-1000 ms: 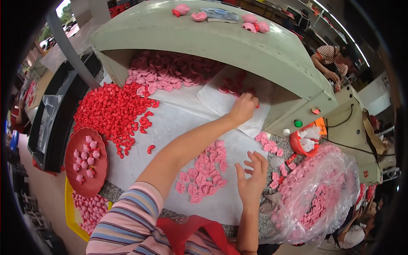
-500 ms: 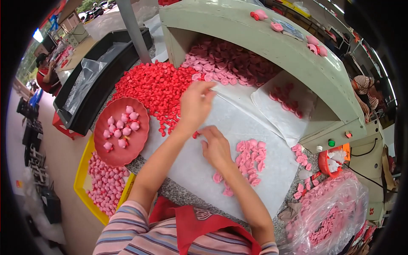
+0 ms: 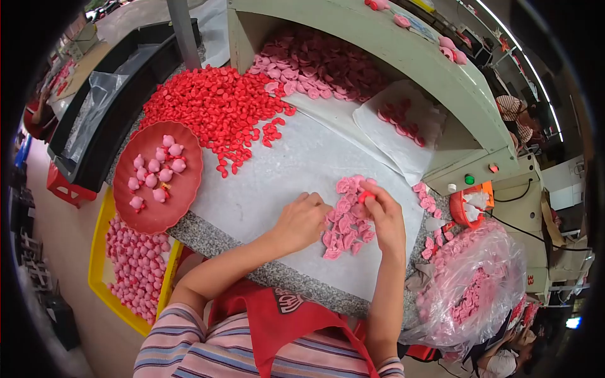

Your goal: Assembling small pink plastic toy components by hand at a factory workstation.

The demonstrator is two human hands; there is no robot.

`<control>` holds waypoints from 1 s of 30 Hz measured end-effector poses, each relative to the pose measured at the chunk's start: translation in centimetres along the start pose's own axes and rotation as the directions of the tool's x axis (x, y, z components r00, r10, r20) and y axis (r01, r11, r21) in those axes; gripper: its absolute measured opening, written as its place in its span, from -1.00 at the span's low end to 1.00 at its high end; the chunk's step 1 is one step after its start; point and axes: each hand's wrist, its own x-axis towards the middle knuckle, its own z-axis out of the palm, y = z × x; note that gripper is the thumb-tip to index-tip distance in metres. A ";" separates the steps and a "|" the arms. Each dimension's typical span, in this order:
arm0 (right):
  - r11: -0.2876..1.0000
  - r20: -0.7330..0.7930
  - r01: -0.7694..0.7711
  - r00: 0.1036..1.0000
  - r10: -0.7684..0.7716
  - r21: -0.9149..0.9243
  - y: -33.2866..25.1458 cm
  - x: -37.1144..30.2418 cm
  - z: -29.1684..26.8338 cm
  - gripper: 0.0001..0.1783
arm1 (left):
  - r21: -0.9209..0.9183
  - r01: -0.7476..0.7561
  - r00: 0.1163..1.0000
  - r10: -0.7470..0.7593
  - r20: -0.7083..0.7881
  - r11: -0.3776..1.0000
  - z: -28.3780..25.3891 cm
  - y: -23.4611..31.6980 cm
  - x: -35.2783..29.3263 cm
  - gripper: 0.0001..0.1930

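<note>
My right hand (image 3: 389,217) is closed in a pinch on a small red plastic piece (image 3: 365,196), at the right edge of a loose group of pink curved shell pieces (image 3: 345,217). At the left edge of that group is my left hand (image 3: 304,222), its fingers drawn together; whatever lies between the fingertips is hidden. The pink shells rest on white sheeting (image 3: 252,208) over the speckled tabletop. A large heap of red pieces (image 3: 208,107) spreads across the far left, with a few strays toward the sheet's middle.
At left, a red scalloped plate (image 3: 132,214) holds several round pink pieces above a yellow tray (image 3: 99,277) full of them. A long black bin (image 3: 94,170) stands beyond. Across the back, a green metal housing (image 3: 378,44) shelters more pink shells. A plastic bag (image 3: 498,283) sits at right.
Both hands have moved nearer to me and to the right, away from the red heap, to either side of the pink shells. The right hand carries a red piece. The view has shifted.
</note>
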 end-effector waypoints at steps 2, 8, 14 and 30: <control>0.999 -0.015 -0.036 0.999 0.036 0.031 0.5 -2.6 -0.8 -0.74 | 0.034 0.008 1.000 -0.008 -0.002 0.999 0.8 0.1 0.0 -0.77; 0.967 -0.054 -0.033 0.997 0.049 0.254 0.9 -6.7 1.6 -0.80 | -0.674 0.478 0.876 -0.364 0.316 0.564 -0.8 0.7 0.9 -0.79; 0.880 -0.117 0.298 0.924 -0.363 -0.370 -1.0 -6.4 4.4 -0.76 | -0.869 0.405 0.867 -0.422 0.266 0.284 -2.8 4.0 0.7 -0.76; 0.893 -0.112 0.339 0.916 -0.384 -0.295 -2.5 -7.0 3.3 -0.74 | -0.897 0.307 0.945 -0.209 0.250 0.318 -4.5 3.1 0.4 -0.72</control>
